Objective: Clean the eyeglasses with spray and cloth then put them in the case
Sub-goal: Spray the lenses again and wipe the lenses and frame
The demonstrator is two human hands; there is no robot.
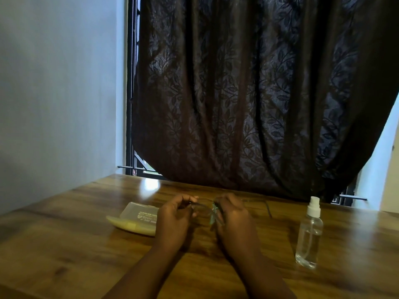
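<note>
Wooden table (64, 244) under my hands: left hand (174, 216) pinches the eyeglasses (203, 207), right hand (233, 219) grips a greenish cloth (213, 216) against them.

both forearms reach in from the near edge, converging toward the middle. the left hand (176, 214) has its fingers curled, pinching. just right of it, the right hand (234, 213) curls likewise, knuckles up.
</note>
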